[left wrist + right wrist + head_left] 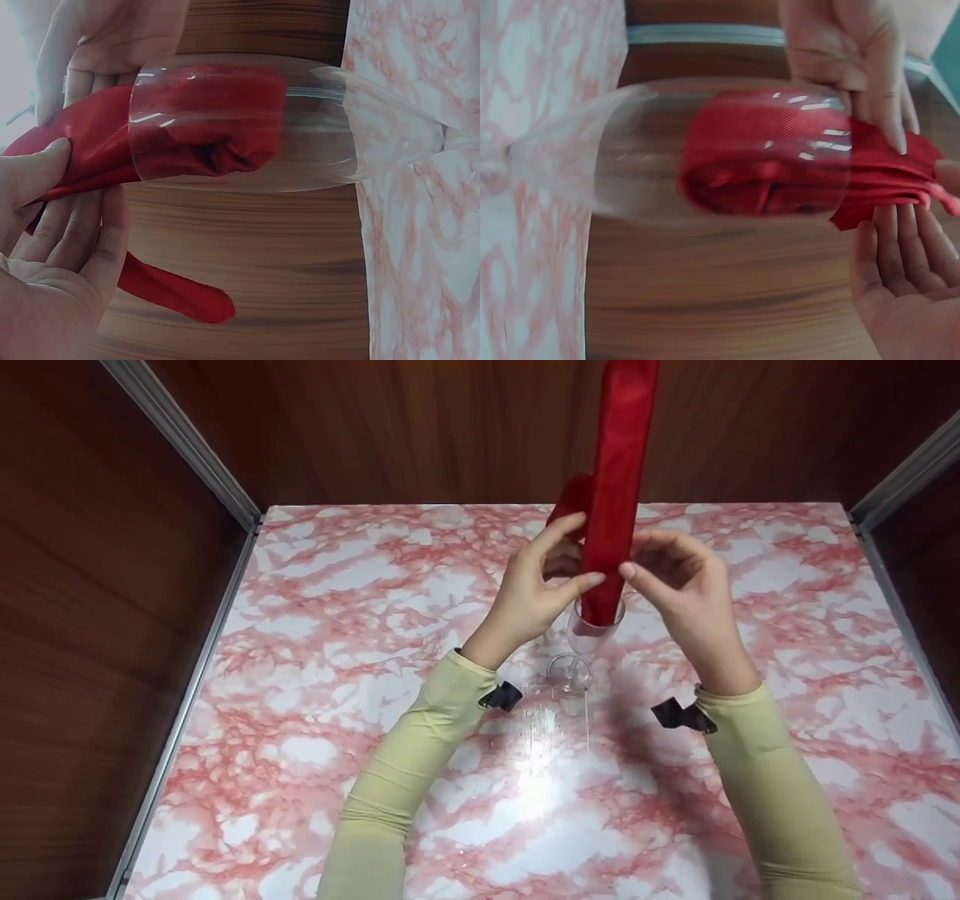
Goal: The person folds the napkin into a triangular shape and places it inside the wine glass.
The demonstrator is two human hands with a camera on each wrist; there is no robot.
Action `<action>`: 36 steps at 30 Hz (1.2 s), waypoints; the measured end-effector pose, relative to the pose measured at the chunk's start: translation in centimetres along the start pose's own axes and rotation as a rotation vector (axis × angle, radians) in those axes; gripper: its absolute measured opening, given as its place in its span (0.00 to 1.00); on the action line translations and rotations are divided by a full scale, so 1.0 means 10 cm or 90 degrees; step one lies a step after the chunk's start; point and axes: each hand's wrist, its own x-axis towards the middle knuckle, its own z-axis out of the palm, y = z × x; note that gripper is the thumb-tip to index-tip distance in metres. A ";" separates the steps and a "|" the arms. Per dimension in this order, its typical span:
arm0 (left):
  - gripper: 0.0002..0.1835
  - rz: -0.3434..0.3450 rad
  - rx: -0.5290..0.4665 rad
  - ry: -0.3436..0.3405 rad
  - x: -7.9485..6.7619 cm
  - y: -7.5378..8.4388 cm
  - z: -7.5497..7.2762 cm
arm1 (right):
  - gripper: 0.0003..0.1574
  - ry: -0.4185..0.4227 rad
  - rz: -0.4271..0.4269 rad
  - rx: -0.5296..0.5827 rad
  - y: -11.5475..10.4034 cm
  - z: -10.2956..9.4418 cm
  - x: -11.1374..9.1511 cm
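Note:
A folded red satin napkin [621,457] stands upright with its lower end inside a clear stemmed glass [589,639]. My left hand [531,589] pinches the napkin just above the rim from the left, thumb in front and fingers behind. From the right, my right hand [694,589] holds the same part between thumb and fingers. In the left wrist view, the bunched end of the napkin [225,116] fills the upper bowl; the lower bowl of the glass [322,142] holds nothing. Rolled folds of the napkin [757,150] show through the glass in the right wrist view.
The glass foot [571,673] rests on a red-and-white marbled tabletop [315,750]. A loose tail of red cloth [576,496] sticks out behind the left fingers. Dark wood panels [375,427] with metal edge strips [191,439] enclose the back and sides.

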 end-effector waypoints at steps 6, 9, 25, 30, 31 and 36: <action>0.31 0.005 0.022 -0.014 -0.01 -0.02 0.02 | 0.21 0.023 0.047 0.033 -0.04 0.00 0.01; 0.31 0.011 0.037 -0.015 -0.02 -0.01 0.03 | 0.22 0.018 0.053 0.026 -0.02 -0.01 0.00; 0.31 0.028 0.113 -0.022 -0.08 -0.21 0.05 | 0.21 0.011 0.042 -0.028 0.12 -0.08 -0.08; 0.29 0.034 0.145 -0.021 -0.11 -0.23 0.03 | 0.20 -0.010 0.033 -0.072 0.12 -0.08 -0.10; 0.29 0.035 0.147 -0.020 -0.11 -0.24 0.03 | 0.20 -0.017 0.029 -0.094 0.12 -0.08 -0.11; 0.28 0.021 0.149 -0.030 -0.13 -0.23 0.01 | 0.21 -0.037 0.006 -0.176 0.12 -0.09 -0.13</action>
